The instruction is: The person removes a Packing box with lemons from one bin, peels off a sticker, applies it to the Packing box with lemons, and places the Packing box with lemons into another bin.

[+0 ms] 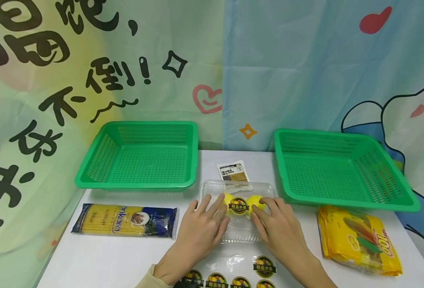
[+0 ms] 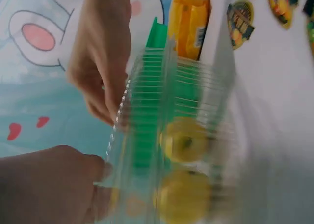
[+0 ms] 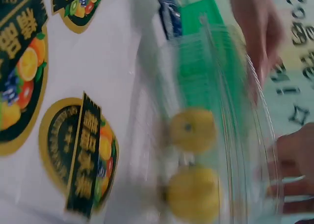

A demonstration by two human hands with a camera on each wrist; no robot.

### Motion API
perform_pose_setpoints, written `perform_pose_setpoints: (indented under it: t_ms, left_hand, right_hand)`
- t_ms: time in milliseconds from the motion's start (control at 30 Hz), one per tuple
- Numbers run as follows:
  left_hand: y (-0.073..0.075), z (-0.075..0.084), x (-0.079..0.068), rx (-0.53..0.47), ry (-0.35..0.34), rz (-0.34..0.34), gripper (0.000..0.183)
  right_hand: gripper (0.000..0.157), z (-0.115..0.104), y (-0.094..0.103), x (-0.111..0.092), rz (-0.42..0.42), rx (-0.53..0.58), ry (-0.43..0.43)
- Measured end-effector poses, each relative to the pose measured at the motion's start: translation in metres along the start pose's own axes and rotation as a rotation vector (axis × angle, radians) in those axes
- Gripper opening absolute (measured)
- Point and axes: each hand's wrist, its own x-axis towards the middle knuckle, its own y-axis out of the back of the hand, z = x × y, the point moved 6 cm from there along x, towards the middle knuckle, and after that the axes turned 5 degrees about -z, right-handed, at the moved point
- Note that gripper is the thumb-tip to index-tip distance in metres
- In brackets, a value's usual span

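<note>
A clear plastic clamshell box (image 1: 241, 234) lies closed at the middle of the table, with yellow round fruits (image 2: 186, 139) inside; at least two show through its side. On its lid sits a round black-and-gold fruit label (image 1: 239, 206). My left hand (image 1: 202, 226) rests on the lid at the label's left, fingers spread. From the other side my right hand (image 1: 283, 226) touches the lid beside the label's right edge, fingers loosely bent. Both wrist views are blurred, and the fingertips' exact contact is partly hidden there.
A sheet of similar labels (image 1: 264, 267) lies in front of the box. Behind it is a printed card (image 1: 233, 171). Green baskets stand at back left (image 1: 136, 185) and back right (image 1: 352, 204). A spaghetti pack (image 1: 125, 221) lies left, a yellow food package (image 1: 359, 240) right.
</note>
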Motion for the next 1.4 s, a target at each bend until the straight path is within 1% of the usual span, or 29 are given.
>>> perform_pose_setpoints:
  t_ms: [67,100,167,200,233,300,333,367,433,467,500,567,600,667,767,867,1000,1067,1133,1267,1400]
  left_hand:
    - [-0.004,-0.009,-0.008,-0.098,0.064,-0.064,0.060]
    - [-0.007,-0.013,-0.013,-0.181,0.097,-0.105,0.068]
    - [-0.014,-0.021,-0.021,-0.396,0.182,-0.176,0.086]
    - [-0.018,-0.024,-0.024,-0.512,0.223,-0.196,0.095]
    - [-0.021,-0.026,-0.026,-0.614,0.251,-0.198,0.102]
    - [-0.026,-0.029,-0.029,-0.775,0.290,-0.180,0.113]
    - [-0.029,-0.030,-0.030,-0.829,0.304,-0.170,0.116]
    - [-0.032,-0.030,-0.030,-0.862,0.310,-0.162,0.118]
    - [-0.035,-0.032,-0.030,-0.887,0.303,-0.149,0.119]
    - [-0.038,-0.032,-0.030,-0.896,0.307,-0.157,0.118]
    - [-0.040,-0.032,-0.030,-0.900,0.311,-0.168,0.117]
    - [-0.043,-0.033,-0.031,-0.887,0.316,-0.186,0.114]
    - [-0.043,-0.034,-0.031,-0.880,0.319,-0.188,0.113]
    - [-0.043,-0.035,-0.032,-0.862,0.323,-0.173,0.110]
    - [-0.041,-0.038,-0.033,-0.827,0.327,-0.102,0.102]
    - [-0.039,-0.039,-0.035,-0.824,0.313,-0.018,0.092]
    - [-0.031,-0.039,-0.035,-0.834,0.248,0.102,0.085]
    - [-0.026,-0.039,-0.034,-0.821,0.215,0.162,0.083]
    - [-0.020,-0.039,-0.032,-0.803,0.199,0.215,0.082]
    - [-0.007,-0.037,-0.025,-0.801,0.216,0.265,0.080]
    - [0.008,-0.034,-0.012,-0.813,0.219,0.302,0.080]
  right_hand:
    - [0.026,0.017,0.011,-0.006,0.098,0.039,-0.062]
    - [0.027,0.030,0.018,-0.010,0.164,0.060,-0.104]
    - [0.027,0.059,0.034,-0.022,0.264,0.103,-0.214]
    - [0.027,0.076,0.042,-0.029,0.303,0.114,-0.281]
    - [0.028,0.093,0.048,-0.036,0.310,0.122,-0.353]
    - [0.031,0.125,0.056,-0.052,0.257,0.111,-0.498]
    - [0.034,0.139,0.058,-0.059,0.201,0.095,-0.558]
    - [0.037,0.151,0.059,-0.066,0.146,0.081,-0.610]
    - [0.042,0.168,0.057,-0.078,0.038,0.035,-0.660]
    - [0.041,0.172,0.056,-0.082,0.004,0.014,-0.662]
    - [0.039,0.175,0.055,-0.086,-0.014,0.007,-0.649]
    - [0.034,0.178,0.052,-0.090,-0.025,0.002,-0.625]
    - [0.030,0.178,0.051,-0.091,-0.012,0.000,-0.608]
    - [0.025,0.179,0.049,-0.090,0.010,0.004,-0.585]
    - [0.024,0.180,0.047,-0.089,0.021,0.001,-0.590]
    - [0.024,0.181,0.046,-0.089,0.017,-0.004,-0.602]
    - [0.023,0.180,0.046,-0.089,0.018,-0.008,-0.607]
    - [0.023,0.180,0.047,-0.089,0.021,-0.011,-0.613]
    - [0.023,0.180,0.047,-0.089,0.023,-0.017,-0.620]
    - [0.023,0.181,0.046,-0.090,0.016,-0.021,-0.635]
    - [0.022,0.182,0.045,-0.089,0.014,-0.016,-0.641]
